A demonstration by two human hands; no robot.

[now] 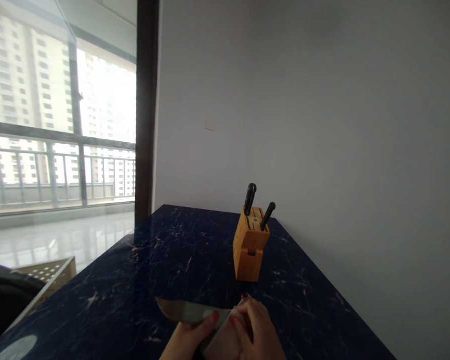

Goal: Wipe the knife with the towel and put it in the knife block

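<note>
Low in the head view, a knife (183, 311) lies across my hands, its broad blade reaching out to the left with the tip slightly raised. My left hand (193, 337) is closed on it, thumb pressed along the blade. My right hand (260, 330) pinches a whitish cloth or paper (225, 342) against the right end of the knife. The knife's handle is hidden behind this cloth and my fingers. Beyond my hands, a wooden knife block (249, 255) stands upright with two black-handled knives (250, 199) in its slots.
The dark blue marbled table (165, 265) stretches away from me. A grey wall (341, 150) runs along its right and far sides. On the left are a light basket with a holed side (47, 275), a dark item (7, 295) and a window (60, 110).
</note>
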